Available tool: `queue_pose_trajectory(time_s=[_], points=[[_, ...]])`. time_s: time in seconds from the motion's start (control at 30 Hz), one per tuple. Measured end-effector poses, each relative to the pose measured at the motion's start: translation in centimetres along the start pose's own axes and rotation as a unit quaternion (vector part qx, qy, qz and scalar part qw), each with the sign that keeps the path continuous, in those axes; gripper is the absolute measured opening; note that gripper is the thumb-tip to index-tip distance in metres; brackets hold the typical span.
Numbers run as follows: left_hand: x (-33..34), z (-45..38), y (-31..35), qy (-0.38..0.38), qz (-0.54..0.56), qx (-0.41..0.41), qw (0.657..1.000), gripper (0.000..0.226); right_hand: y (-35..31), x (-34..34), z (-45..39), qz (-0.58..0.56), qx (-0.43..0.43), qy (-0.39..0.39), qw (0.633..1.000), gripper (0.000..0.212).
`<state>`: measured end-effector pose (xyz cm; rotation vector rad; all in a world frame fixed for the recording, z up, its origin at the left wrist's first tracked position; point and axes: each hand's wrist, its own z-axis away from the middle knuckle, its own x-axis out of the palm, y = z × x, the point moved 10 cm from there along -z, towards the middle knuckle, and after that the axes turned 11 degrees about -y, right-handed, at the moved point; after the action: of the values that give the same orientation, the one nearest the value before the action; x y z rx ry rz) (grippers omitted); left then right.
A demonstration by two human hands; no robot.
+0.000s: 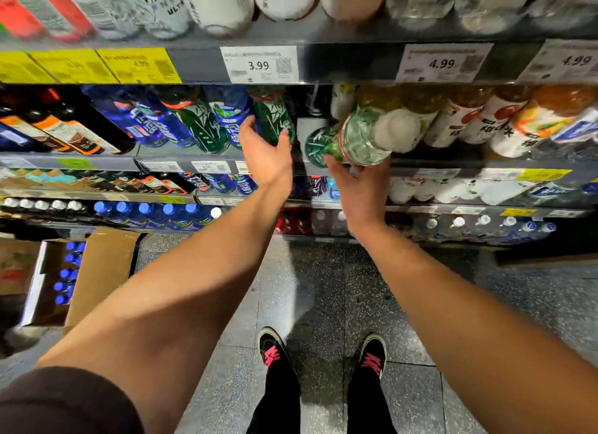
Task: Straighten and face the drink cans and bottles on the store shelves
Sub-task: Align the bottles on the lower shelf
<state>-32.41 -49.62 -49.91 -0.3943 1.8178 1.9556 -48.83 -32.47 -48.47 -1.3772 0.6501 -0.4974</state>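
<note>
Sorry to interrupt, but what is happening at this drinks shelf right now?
A person is tidying bottled drinks. The right hand holds a green-labelled bottle tipped out from the shelf, its base towards the camera. The left hand is open against another green bottle standing in the row. A gap shows between them.

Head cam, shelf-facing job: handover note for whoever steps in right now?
Left hand: open, palm against a green bottle standing on the second shelf, not closed on it.
Right hand: grip from below on a tilted green-patterned bottle, base toward the camera, off the shelf.
Done: the blue and green bottles to the left stand in a row.
Left: there is a gap between the two hands; seat the held bottle there, label forward. The rows to the right are too blurred to judge.
</note>
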Motion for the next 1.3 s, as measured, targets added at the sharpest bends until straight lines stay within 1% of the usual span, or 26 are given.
queue_pose_trajectory(time_s=[0.03, 0.1, 0.17, 0.23, 0.33, 0.47, 0.57, 0.63, 0.73, 0.8, 0.93, 1.07, 1.13, 1.17, 1.23, 1.27, 1.3], points=[[0.2, -0.5, -0.4, -0.011, -0.008, -0.021, 1.0, 0.07, 0.3, 0.9, -0.5, 0.002, 0.007, -0.004, 1.0, 0.065], [0.9, -1.5, -0.9, -0.041, -0.037, -0.056, 0.997, 0.079, 0.6, 2.0, -1.5, 0.045, 0.023, -0.001, 0.999, 0.078], [1.5, -2.4, -0.9, -0.063, -0.05, -0.062, 0.995, 0.083, 0.5, 2.8, -2.3, 0.072, 0.018, 0.008, 0.997, 0.075], [1.6, -3.1, -0.8, -0.064, -0.054, -0.059, 0.995, 0.083, 0.1, 3.3, -2.9, 0.084, 0.005, 0.028, 0.996, 0.07], [1.4, -3.5, -1.0, -0.059, -0.068, -0.052, 0.995, 0.078, -0.4, 4.3, -3.5, 0.15, -0.002, 0.044, 0.988, 0.068], [1.1, -3.9, -1.4, -0.062, -0.065, -0.028, 0.996, 0.06, -1.4, 5.1, -3.9, 0.228, -0.013, 0.068, 0.971, 0.08], [1.1, -4.0, -1.7, -0.069, -0.055, -0.02, 0.996, 0.059, -2.3, 5.5, -4.5, 0.243, -0.02, 0.073, 0.967, 0.079], [1.3, -4.0, -1.9, -0.078, -0.031, -0.014, 0.996, 0.058, -2.4, 5.4, -4.9, 0.245, -0.01, 0.082, 0.966, 0.079], [1.7, -4.2, -2.1, -0.111, 0.018, -0.004, 0.994, 0.057, -2.5, 5.3, -5.6, 0.274, 0.008, 0.089, 0.957, 0.085], [1.9, -4.4, -2.3, -0.134, 0.028, 0.004, 0.991, 0.056, -2.4, 5.4, -6.0, 0.285, 0.008, 0.081, 0.955, 0.087], [2.6, -3.9, -2.1, -0.172, 0.058, 0.022, 0.983, 0.046, -2.1, 5.2, -5.6, 0.291, 0.007, 0.093, 0.952, 0.083], [3.6, -2.5, -1.6, -0.204, 0.121, 0.019, 0.971, 0.052, -1.8, 4.5, -4.4, 0.286, 0.016, 0.129, 0.949, 0.081], [3.4, -2.4, -1.3, -0.197, 0.077, 0.028, 0.977, 0.058, -2.1, 4.5, -3.3, 0.277, 0.005, 0.14, 0.951, 0.08], [3.4, -2.5, -1.1, -0.202, 0.056, 0.036, 0.977, 0.06, -2.2, 4.5, -2.6, 0.267, -0.004, 0.15, 0.952, 0.077], [3.6, -2.4, -1.0, -0.237, 0.065, 0.032, 0.969, 0.06, -2.2, 4.7, -1.3, 0.211, -0.017, 0.171, 0.962, 0.065], [3.4, -2.4, -0.9, -0.246, 0.066, 0.032, 0.966, 0.057, -2.0, 5.1, -0.7, 0.175, -0.021, 0.171, 0.969, 0.058], [2.6, -2.3, -0.9, -0.238, 0.063, 0.035, 0.968, 0.052, -1.9, 5.9, -0.2, 0.146, -0.025, 0.16, 0.976, 0.052]])
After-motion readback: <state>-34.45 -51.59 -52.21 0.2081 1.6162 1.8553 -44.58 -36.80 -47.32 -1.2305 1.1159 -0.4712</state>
